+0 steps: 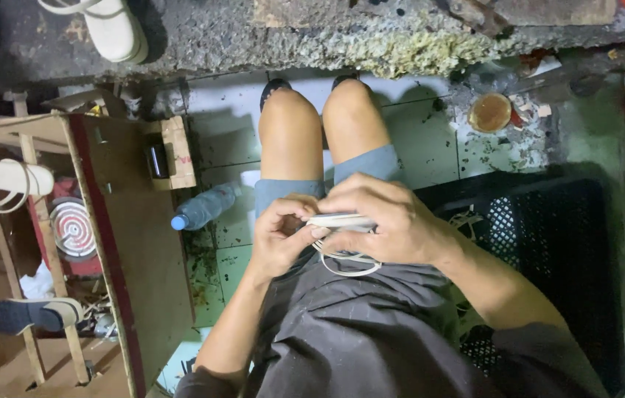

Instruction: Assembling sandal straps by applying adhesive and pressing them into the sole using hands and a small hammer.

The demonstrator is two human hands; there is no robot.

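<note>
Centrally, a white sandal [342, 221] with loose straps sits over the seated person's lap, gripped from both sides: the left hand [281, 234] pinches its near end, the right hand [382, 221] wraps its top. A black crate [556, 243] stands at the right, a plastic bottle [205, 207] lies on the tiled floor [430, 147], and more sandals rest on a wooden rack [32, 140] at the left.

Tiled floor [430, 140] bears a plastic bottle [204, 207] and black crate [548, 243]
</note>
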